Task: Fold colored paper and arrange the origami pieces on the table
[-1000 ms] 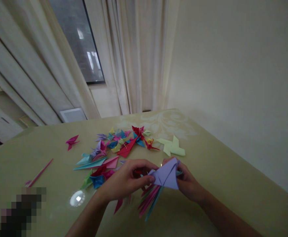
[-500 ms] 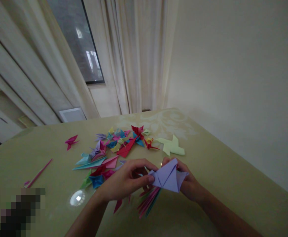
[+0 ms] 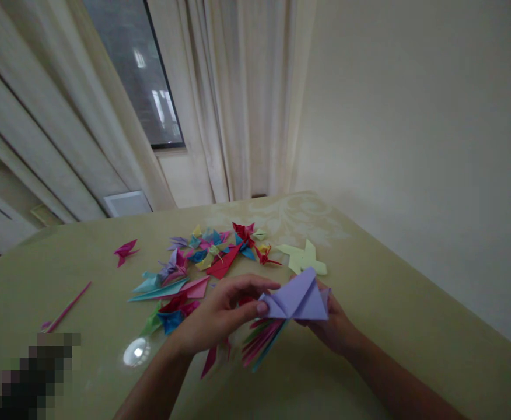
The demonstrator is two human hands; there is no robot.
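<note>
- Lilac origami paper (image 3: 300, 300), five o'clock: creased into triangular flaps, apparently part-folded; remaining folds unclear.
- Left hand (image 3: 227, 312) pinches its nine-o'clock tip; right hand (image 3: 335, 328) grips its three-o'clock end, fingers mostly hidden.
- Origami pieces (image 3: 224, 263), seemingly finished, ten o'clock beyond.

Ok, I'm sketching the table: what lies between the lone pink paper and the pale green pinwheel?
The head view shows a cluster of colourful folded papers between them.

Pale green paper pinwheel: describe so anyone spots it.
On the table, find the cluster of colourful folded papers. Just right of it, beyond the right hand, lies the pale green pinwheel. Its broad, splayed arms set it apart from brighter, pointier neighbours.
</note>
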